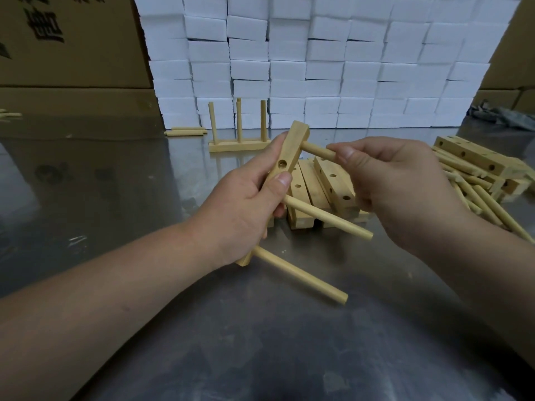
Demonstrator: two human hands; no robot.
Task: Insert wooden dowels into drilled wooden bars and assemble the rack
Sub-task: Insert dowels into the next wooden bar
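Drilled wooden bar [289, 151] is held tilted above the middle of the steel table [260, 357], its top end leaning far and right, its bottom end low by the left wrist. Left hand [246, 204] grips the bar around its middle, thumb pressed on the near face just below an open round hole [281, 163], fingers curled behind. Right hand [396, 183] pinches the upper dowel [318, 150] between thumb and fingertips, the dowel's end meeting the bar's right face; how deep it sits cannot be told. Two more dowels stick out of that face to the right: a middle dowel [327, 217] and a lower dowel [301, 274], both angled down toward the near side. Just behind the hands lie loose drilled bars [333, 183] side by side. A heap of bars and dowels [477, 166] sits at the right edge. Farther back stands a finished rack [238, 146] with three upright dowels, and two spare dowels [185, 131] lie to its left. A wall of white boxes [318, 68] closes the far side. The cardboard carton [72, 39] at far left carries dark printed characters, cut off and unreadable. Bare tabletop spreads on the left and on the near side below the forearms.
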